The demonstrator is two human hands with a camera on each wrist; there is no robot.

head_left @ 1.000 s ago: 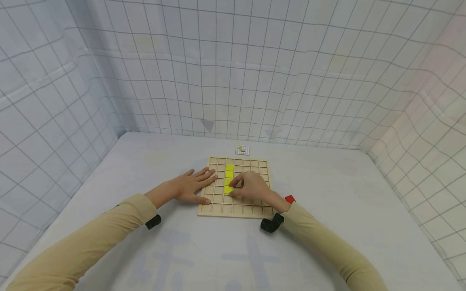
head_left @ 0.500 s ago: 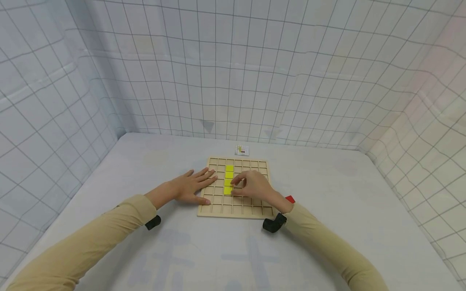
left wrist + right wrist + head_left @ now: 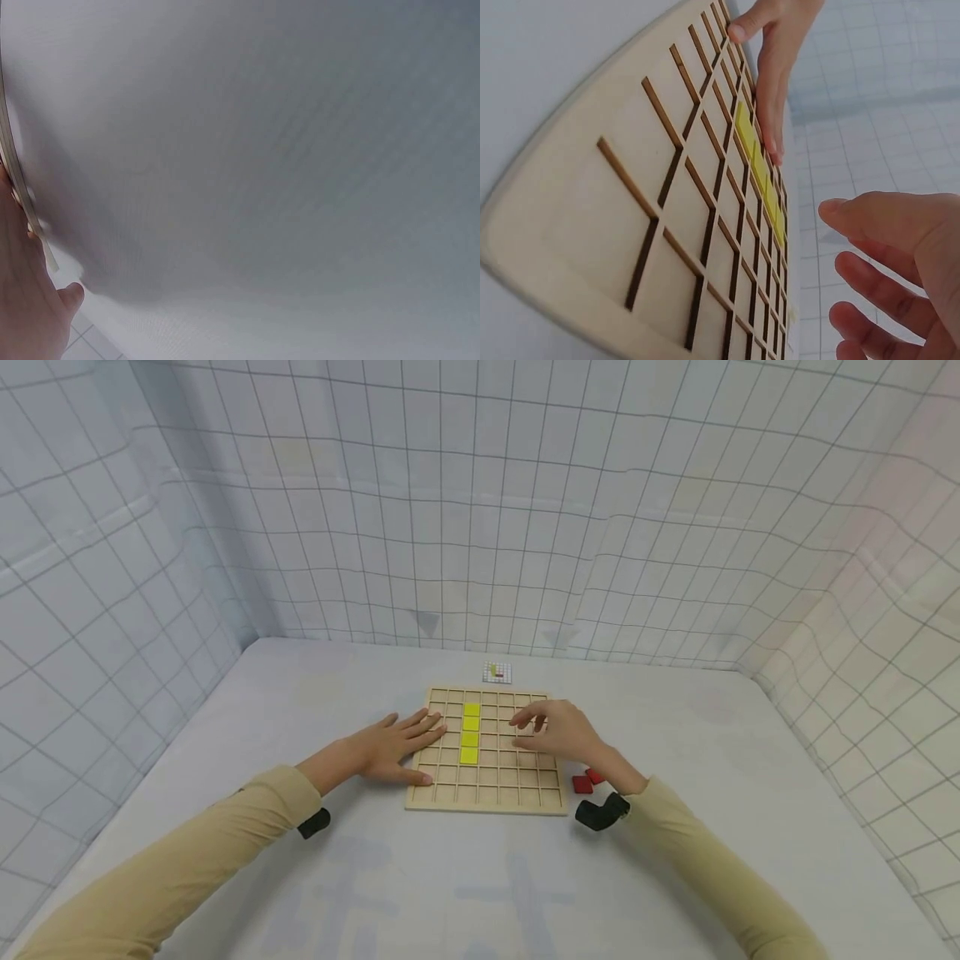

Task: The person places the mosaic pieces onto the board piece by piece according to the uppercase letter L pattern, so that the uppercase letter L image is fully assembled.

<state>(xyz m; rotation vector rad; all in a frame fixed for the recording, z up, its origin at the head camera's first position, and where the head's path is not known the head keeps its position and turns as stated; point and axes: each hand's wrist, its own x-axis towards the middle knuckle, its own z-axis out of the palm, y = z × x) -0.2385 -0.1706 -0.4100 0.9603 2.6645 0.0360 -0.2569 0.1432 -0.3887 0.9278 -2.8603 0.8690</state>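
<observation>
A wooden grid board point(image 3: 487, 806) lies on the white table, with several yellow square tiles point(image 3: 469, 739) set in one column of its cells. My left hand point(image 3: 390, 749) rests with spread fingers on the board's left edge; the left wrist view catches only part of that hand point(image 3: 30, 300). Over the right half of the board hovers my right hand point(image 3: 562, 731), its fingers loosely bent and apart. Nothing sits between thumb and fingers of the right hand point(image 3: 907, 262) in the right wrist view. Two red square tiles point(image 3: 582, 785) lie beside the board's right edge, below the right wrist.
A small printed grid card point(image 3: 497, 672) with yellow and red marks lies behind the board. Black wrist devices point(image 3: 602, 812) hang at both cuffs. Grid-patterned white curtains point(image 3: 480, 527) enclose the table point(image 3: 450, 877) at the back and sides.
My right hand has left the lowest yellow tile and moved right, off the column. Both red tiles now show beside the board. The left hand stays where it was.
</observation>
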